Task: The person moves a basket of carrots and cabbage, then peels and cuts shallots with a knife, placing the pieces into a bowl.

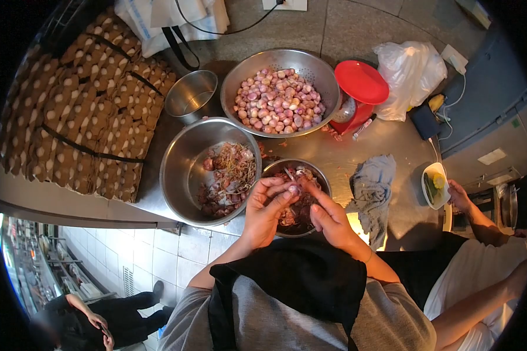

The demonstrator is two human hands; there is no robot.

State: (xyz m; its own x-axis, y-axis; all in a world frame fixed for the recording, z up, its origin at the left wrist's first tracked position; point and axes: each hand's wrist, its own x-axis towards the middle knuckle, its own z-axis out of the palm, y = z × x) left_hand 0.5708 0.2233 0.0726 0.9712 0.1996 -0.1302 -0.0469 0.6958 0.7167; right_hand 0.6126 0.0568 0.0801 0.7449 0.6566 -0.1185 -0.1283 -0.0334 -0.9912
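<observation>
My left hand [266, 209] pinches a small pinkish shallot [293, 190] between thumb and fingers. Close beside it, my right hand [329, 215] has its fingers bent near the shallot; whether they grip anything is too small to tell. Both hands are over a small metal bowl [325, 182] with reddish peelings inside. Left of it, a larger steel bowl [173, 175] contains shallots, dry skins and roots. Behind them, a perforated metal colander [233, 73] is filled with pink shallots [280, 100].
Stacked egg trays [82, 111] stand at left, near an empty steel pot [187, 96]. Behind right are a red scale [362, 82] and a plastic bag [410, 76]. A grey cloth [372, 190] lies right. One person holds a white container [427, 196]; another stands lower left.
</observation>
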